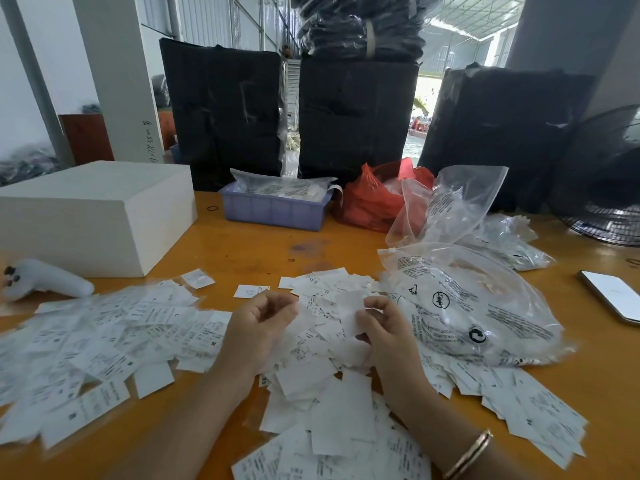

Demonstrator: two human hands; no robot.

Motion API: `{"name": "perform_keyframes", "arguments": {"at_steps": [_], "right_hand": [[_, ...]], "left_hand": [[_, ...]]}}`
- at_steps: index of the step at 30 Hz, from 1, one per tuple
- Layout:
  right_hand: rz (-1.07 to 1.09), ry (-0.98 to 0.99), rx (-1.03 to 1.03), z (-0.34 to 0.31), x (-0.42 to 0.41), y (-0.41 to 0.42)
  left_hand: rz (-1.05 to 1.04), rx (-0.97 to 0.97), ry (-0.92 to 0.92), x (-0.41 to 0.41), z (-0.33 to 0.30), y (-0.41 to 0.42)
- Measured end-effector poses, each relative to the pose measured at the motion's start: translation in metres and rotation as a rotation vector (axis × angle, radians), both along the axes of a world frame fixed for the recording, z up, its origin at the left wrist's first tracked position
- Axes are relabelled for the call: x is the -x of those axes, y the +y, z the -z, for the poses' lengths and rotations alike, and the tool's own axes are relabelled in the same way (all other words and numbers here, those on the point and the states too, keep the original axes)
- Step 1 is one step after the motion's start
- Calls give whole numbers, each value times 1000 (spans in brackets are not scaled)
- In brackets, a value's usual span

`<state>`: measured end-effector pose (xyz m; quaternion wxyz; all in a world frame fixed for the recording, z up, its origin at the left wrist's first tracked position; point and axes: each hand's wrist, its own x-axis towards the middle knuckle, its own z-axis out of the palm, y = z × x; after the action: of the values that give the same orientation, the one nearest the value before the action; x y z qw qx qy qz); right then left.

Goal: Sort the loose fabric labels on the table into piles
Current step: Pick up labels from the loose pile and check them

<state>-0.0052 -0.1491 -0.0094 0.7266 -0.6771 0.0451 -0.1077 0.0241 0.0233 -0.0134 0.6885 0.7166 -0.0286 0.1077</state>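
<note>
Blurring print on labels (114, 341), right hand (381, 327) pinching one

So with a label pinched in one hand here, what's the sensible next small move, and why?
Probably carry the label that the right hand pinches over to the spread of labels on the left and lay it down. The left hand is curled, seemingly holding nothing, and the heap under both hands is still jumbled, so one held label is the only thing ready to place.

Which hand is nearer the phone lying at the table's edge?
Right. The right hand pinches a label mid-table, closer to the phone; the left hand is farther away.
</note>
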Motion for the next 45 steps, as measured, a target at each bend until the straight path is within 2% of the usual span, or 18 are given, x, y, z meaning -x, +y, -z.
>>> {"name": "perform_keyframes", "arguments": {"at_steps": [4, 11, 15, 19, 23, 27, 33, 38, 45], "right_hand": [[-65, -45, -127, 1, -4, -3], [-124, -72, -178, 3, -9, -2], [-257, -97, -314, 3, -11, -2], [-344, -58, -194, 3, -11, -2], [-319, -74, -178, 9, -12, -4], [-322, -64, -52, 9, -7, -3], [-257, -48, -90, 6, -8, -4], [-188, -169, -111, 4, -12, -4], [-156, -300, 107, 3, -7, -1]], "left_hand": [[70, -25, -6, 1, 0, -1], [142, -89, -57, 3, 0, -5], [226, -106, -96, 4, 1, -7], [190, -253, -197, 2, 5, -7], [115, -416, -276, -1, 8, -7], [164, -393, -256, 1, 7, -7], [260, -400, -199, 2, 9, -8], [278, -465, -229, 2, 10, -8], [263, -488, -234, 2, 11, -8]]}}
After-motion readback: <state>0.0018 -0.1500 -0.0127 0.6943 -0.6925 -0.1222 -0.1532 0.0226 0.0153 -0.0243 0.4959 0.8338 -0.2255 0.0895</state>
